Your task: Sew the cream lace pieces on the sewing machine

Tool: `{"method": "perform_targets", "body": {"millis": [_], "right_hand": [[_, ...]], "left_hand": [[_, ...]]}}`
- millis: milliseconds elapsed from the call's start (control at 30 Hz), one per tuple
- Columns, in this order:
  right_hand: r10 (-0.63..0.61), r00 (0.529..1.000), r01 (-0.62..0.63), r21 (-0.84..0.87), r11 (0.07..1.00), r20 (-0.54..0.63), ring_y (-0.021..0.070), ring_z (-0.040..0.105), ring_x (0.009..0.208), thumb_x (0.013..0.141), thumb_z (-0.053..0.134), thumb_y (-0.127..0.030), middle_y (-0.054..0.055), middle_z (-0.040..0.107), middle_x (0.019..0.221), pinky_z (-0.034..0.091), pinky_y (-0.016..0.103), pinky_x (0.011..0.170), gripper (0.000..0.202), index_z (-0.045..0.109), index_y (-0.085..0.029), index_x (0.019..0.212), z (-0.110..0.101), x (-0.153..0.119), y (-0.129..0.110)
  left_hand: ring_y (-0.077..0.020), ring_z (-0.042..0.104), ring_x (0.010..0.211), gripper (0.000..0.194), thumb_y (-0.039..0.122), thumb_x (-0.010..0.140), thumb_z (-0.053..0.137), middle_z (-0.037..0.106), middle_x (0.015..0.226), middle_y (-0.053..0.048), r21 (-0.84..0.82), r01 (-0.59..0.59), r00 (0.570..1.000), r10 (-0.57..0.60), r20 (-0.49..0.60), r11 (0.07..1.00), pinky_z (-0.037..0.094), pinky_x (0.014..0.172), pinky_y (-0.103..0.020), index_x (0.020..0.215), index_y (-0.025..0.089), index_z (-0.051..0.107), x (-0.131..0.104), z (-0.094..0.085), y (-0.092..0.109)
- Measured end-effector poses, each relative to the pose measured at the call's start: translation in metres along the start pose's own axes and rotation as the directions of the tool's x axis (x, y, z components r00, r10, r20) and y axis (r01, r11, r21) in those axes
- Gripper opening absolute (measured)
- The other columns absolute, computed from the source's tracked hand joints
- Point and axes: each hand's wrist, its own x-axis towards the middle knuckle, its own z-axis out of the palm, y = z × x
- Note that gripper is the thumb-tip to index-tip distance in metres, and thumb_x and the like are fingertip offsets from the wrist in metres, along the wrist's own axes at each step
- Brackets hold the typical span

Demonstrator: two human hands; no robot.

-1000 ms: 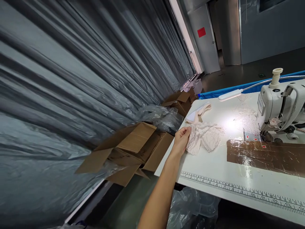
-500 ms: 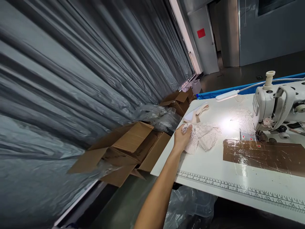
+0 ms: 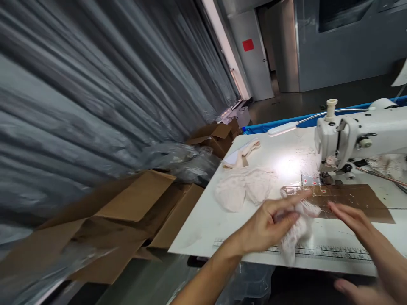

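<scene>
My left hand (image 3: pixel 267 224) is closed on a crumpled white lace piece (image 3: pixel 295 239), holding it above the front of the table, over the printed ruler. To its right, my right hand (image 3: pixel 365 241) is open, its fingers stretched towards the lace and its thumb apart; it is partly blurred. Two joined pale lace cups (image 3: pixel 230 192) lie flat on the table left of the hands. Behind them rests a beige and white fabric strip (image 3: pixel 243 153). A white sewing machine (image 3: pixel 327 135) stands beyond the hands, with a brown taped sheet (image 3: pixel 356 199) before its needle area.
An opened cardboard box (image 3: pixel 136 199) stands off the table's left edge, with clear plastic bags (image 3: pixel 178 159) and another carton (image 3: pixel 216 137) behind it. A lamp (image 3: pixel 282 128) lights the white tabletop (image 3: pixel 197 228). More lace (image 3: pixel 389 167) lies under the machine arm at right.
My left hand has left the lace at the table's left edge and come right and nearer, now with a crumpled lace piece. My right hand has entered view. The camera view has shifted.
</scene>
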Motion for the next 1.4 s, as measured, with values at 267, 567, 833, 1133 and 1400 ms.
{"method": "perform_targets", "body": {"millis": [267, 567, 833, 1133, 1400], "right_hand": [[0.241, 0.814, -0.491, 0.402, 0.773, 0.529, 0.0134, 0.058, 0.066, 0.088, 0.056, -0.053, 0.001, 0.063, 0.074, 0.05, 0.026, 0.062, 0.037, 0.064, -0.018, 0.082, -0.02, 0.045, 0.011], [0.571, 0.818, -0.551, -0.202, 0.81, 0.06, 0.0175, 0.059, 0.067, 0.084, 0.059, -0.034, 0.001, 0.064, 0.069, 0.039, 0.027, 0.057, 0.018, 0.065, -0.02, 0.075, -0.058, 0.098, 0.055], [0.523, 0.843, -0.489, -0.223, 0.843, 0.128, 0.0176, 0.061, 0.073, 0.079, 0.065, -0.033, -0.001, 0.068, 0.076, 0.043, 0.028, 0.062, 0.012, 0.069, -0.023, 0.085, -0.062, 0.093, 0.064], [0.65, 0.736, -0.664, 0.389, 0.639, 0.189, 0.0139, 0.059, 0.062, 0.078, 0.073, -0.04, 0.0, 0.064, 0.072, 0.049, 0.027, 0.055, 0.03, 0.065, -0.017, 0.096, -0.033, 0.096, 0.043], [0.463, 0.881, -0.471, 0.091, 0.878, 0.097, 0.0197, 0.067, 0.08, 0.093, 0.056, -0.034, 0.006, 0.071, 0.086, 0.054, 0.037, 0.079, 0.025, 0.067, -0.019, 0.109, -0.026, 0.103, 0.047]], "left_hand": [[-0.0233, 0.067, 0.111, 0.04, 0.025, 0.094, 0.046, 0.071, 0.124, -0.005, 0.121, -0.111, 0.984, 0.125, -0.124, 0.986, 0.059, 0.094, -0.041, 0.129, 0.028, 0.065, 0.019, 0.026, -0.006], [-0.0246, 0.071, 0.089, 0.035, 0.021, 0.098, 0.042, 0.059, 0.135, -0.017, 0.76, -0.156, 0.961, 0.275, -0.03, 0.631, 0.06, 0.064, -0.036, 0.128, 0.019, 0.059, 0.059, 0.019, -0.065], [-0.0272, 0.059, 0.126, 0.039, 0.038, 0.102, 0.044, 0.059, 0.139, -0.014, 0.613, -0.592, 0.798, 0.486, 0.357, 0.523, 0.049, 0.102, -0.047, 0.135, 0.019, 0.054, 0.078, 0.02, -0.081], [-0.0248, 0.066, 0.095, 0.057, 0.058, 0.096, 0.045, 0.066, 0.115, -0.014, 0.314, -0.239, 0.971, 0.236, 0.048, 0.919, 0.057, 0.078, -0.041, 0.135, 0.017, 0.055, 0.061, 0.019, -0.059], [-0.0159, 0.063, 0.065, 0.071, 0.05, 0.08, 0.063, 0.067, 0.104, -0.009, 0.178, 0.283, 0.958, -0.27, -0.095, 0.942, 0.054, 0.066, -0.033, 0.14, 0.014, 0.049, 0.061, 0.019, -0.044]]}}
